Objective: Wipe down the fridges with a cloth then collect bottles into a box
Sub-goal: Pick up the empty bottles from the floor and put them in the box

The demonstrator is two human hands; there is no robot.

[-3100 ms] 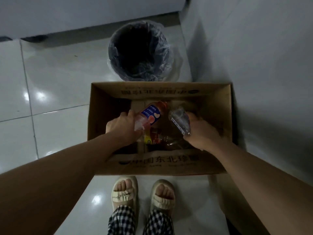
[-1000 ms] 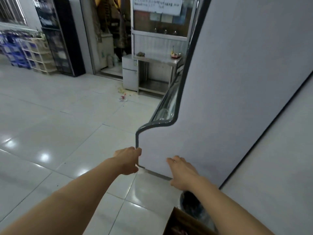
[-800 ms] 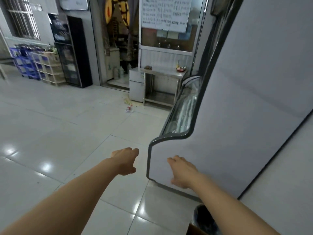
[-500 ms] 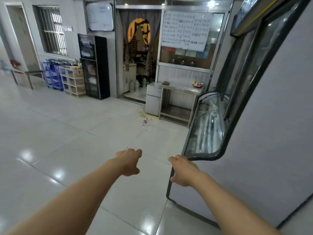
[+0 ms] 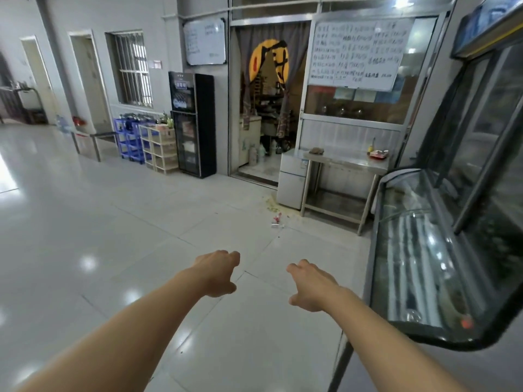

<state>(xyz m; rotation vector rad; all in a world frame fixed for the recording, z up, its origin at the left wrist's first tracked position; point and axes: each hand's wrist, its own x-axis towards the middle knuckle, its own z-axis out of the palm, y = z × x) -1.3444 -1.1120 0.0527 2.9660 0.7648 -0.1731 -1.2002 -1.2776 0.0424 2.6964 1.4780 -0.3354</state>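
Both hands, left hand [image 5: 218,274] and right hand [image 5: 310,287], are held out empty, fingers loosely curled; no box is seen, so the littered bottle [image 5: 276,221] by the steel table [image 5: 348,161] is best approached next.

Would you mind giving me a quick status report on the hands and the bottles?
Left hand and right hand empty, fingers loosely curled. Bottle-like litter on floor ahead by steel table. Path clear.
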